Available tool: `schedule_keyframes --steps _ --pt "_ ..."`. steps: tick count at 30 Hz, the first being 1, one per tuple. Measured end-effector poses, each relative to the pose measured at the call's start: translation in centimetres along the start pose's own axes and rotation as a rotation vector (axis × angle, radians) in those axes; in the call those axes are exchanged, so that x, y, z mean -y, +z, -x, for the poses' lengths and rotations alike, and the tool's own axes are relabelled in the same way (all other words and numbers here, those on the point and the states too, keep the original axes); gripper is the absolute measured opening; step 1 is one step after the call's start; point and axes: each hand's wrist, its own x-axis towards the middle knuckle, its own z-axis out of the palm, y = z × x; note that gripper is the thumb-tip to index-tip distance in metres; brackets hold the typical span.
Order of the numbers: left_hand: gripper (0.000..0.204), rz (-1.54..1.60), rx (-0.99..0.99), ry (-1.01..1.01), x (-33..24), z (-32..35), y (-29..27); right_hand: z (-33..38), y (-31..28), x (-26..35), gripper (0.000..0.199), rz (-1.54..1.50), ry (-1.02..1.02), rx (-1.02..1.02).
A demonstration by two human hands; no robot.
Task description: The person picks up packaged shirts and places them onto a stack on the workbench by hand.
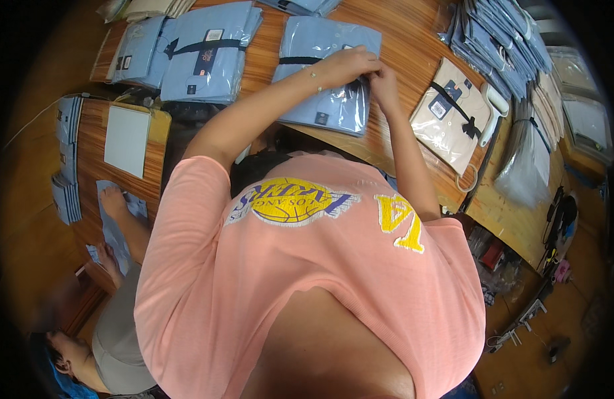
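Pink shirt fabric is filling the near view, and beyond it both forearms are reaching up the wooden table. Left hand and right hand are meeting, fingers pinched together on the dark ribbon of a bagged light-blue folded shirt, apparently to hold it flat. Similar blue packs are lying left, a cream one right. A co-worker's hand is pressing cloth at a side table.
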Motion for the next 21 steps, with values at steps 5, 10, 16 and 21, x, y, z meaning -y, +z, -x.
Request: schedule_keyframes --steps 5,10,16,21 --pt "0.018 -0.165 -0.105 -0.071 0.1 0.5 0.1 -1.4 -1.7 -0.5 0.020 -0.346 0.228 0.174" --pt "0.016 -0.164 -0.111 -0.206 0.1 1.9 0.6 -1.0 -1.9 1.5 0.017 0.311 -0.087 0.054" --pt "0.034 -0.295 -0.132 -0.497 -0.6 3.0 -2.9 -0.8 -3.9 -2.3 0.020 0.377 -0.258 -0.044" --pt "0.055 0.406 -0.472 -1.275 5.8 11.2 -2.2 0.3 -2.4 -3.1 0.044 -0.369 0.533 0.128"
